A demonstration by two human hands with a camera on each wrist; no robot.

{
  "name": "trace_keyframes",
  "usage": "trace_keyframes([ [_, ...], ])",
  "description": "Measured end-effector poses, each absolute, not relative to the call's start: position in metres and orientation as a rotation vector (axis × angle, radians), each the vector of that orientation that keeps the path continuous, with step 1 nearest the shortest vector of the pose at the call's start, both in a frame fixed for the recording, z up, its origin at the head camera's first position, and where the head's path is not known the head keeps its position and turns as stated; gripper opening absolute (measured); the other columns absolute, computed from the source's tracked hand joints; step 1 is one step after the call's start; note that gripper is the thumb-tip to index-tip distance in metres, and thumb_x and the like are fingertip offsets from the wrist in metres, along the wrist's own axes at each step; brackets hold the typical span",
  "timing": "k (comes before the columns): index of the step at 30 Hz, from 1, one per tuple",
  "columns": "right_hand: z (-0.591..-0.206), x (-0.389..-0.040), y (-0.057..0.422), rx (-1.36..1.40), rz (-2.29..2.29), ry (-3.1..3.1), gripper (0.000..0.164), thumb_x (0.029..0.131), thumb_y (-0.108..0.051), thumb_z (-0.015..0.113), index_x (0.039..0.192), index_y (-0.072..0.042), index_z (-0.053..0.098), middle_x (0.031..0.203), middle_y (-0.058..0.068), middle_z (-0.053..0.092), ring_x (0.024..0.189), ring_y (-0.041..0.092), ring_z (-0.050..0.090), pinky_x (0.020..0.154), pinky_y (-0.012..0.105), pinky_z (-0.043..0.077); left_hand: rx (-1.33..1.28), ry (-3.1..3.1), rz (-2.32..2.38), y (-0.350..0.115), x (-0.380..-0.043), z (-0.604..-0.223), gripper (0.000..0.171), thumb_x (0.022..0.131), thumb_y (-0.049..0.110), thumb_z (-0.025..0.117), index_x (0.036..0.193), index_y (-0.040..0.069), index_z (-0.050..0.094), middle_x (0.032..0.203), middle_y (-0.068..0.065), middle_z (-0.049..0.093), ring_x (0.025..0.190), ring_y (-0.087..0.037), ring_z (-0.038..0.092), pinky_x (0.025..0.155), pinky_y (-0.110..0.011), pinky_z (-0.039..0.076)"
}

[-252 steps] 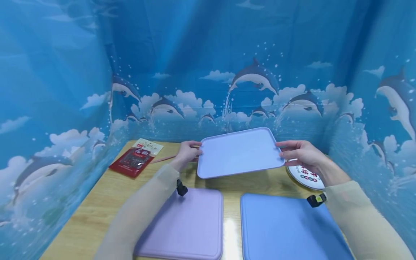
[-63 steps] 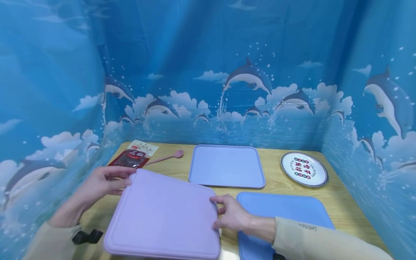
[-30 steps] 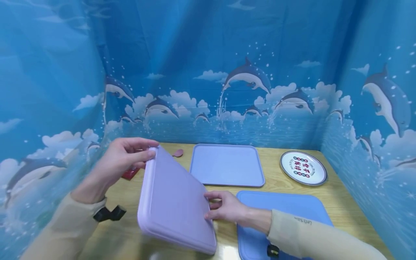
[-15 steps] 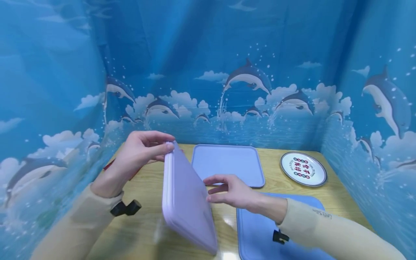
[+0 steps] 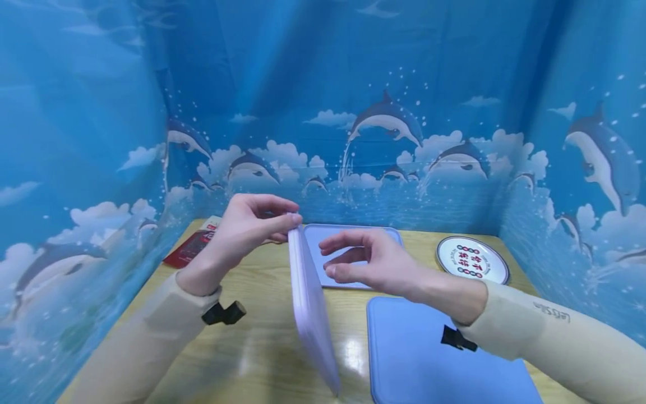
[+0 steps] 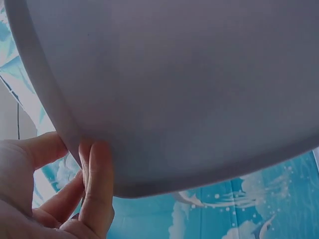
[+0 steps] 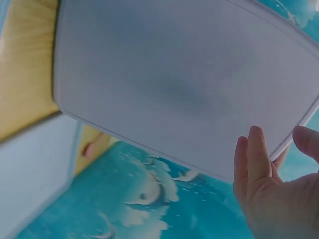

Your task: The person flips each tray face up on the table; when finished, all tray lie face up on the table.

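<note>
My left hand [image 5: 247, 227] pinches the top edge of a lilac tray [image 5: 310, 303] between thumb and fingers. The tray stands nearly on edge, its lower corner close to the table. In the left wrist view the tray's rimmed side [image 6: 189, 94] fills most of the picture, with the fingers at its corner. Just right of the tray, my right hand [image 5: 378, 261] hovers with fingers loosely bent and nothing between them. A narrow gap parts it from the tray in the head view. The tray's other face [image 7: 174, 84] shows in the right wrist view.
A blue tray [image 5: 434, 353] lies at the front right. Farther back lies a pale lavender tray [image 5: 318, 235], partly behind the hands. A lettered white plate [image 5: 471, 258] sits at the back right, a red spice packet [image 5: 189, 249] at the back left. Curtains enclose the table [image 5: 252, 314].
The lilac tray has been lifted off the table and turned from flat to nearly upright, shifting right with my left hand. My right hand has let go of its side. Earlier, the lavender tray was put down.
</note>
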State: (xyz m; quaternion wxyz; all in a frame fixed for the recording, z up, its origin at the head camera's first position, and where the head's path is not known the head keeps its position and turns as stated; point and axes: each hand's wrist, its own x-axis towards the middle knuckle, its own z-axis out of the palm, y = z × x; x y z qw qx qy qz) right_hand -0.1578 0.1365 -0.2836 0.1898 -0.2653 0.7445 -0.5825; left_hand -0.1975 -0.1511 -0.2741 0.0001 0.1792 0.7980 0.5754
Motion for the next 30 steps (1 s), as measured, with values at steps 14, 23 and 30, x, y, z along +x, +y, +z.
trace_keyframes([
  [14,-0.234,-0.144,0.152,-0.864,-1.423,2.329,0.043,0.105,-0.022,0.081,0.145,-0.010,0.072,0.153,0.014,0.072,0.125,0.027,0.082,0.098,0.041,0.070,0.782,2.532,1.798,-0.101,-0.210,-0.270,0.023,0.101,0.024,0.085,0.118,0.010,0.086,0.109,-0.012,0.086,0.089,-0.033,0.082,0.077,-0.043,0.073],
  [23,-0.222,-0.144,0.160,-0.801,-1.324,2.413,0.045,0.102,-0.026,0.085,0.142,-0.011,0.074,0.149,0.013,0.075,0.120,0.028,0.084,0.089,0.041,0.072,0.833,2.559,1.779,-0.084,-0.212,-0.271,0.023,0.102,0.028,0.084,0.119,0.012,0.086,0.109,-0.009,0.085,0.090,-0.037,0.082,0.076,-0.041,0.072],
  [30,-0.215,-0.145,0.160,-0.741,-1.280,2.351,0.055,0.102,-0.025,0.085,0.151,-0.009,0.067,0.158,0.018,0.068,0.107,0.027,0.087,0.088,0.045,0.074,0.810,2.549,1.785,-0.077,-0.213,-0.271,0.023,0.103,0.029,0.083,0.119,0.011,0.087,0.111,-0.008,0.085,0.087,-0.030,0.082,0.075,-0.040,0.073],
])
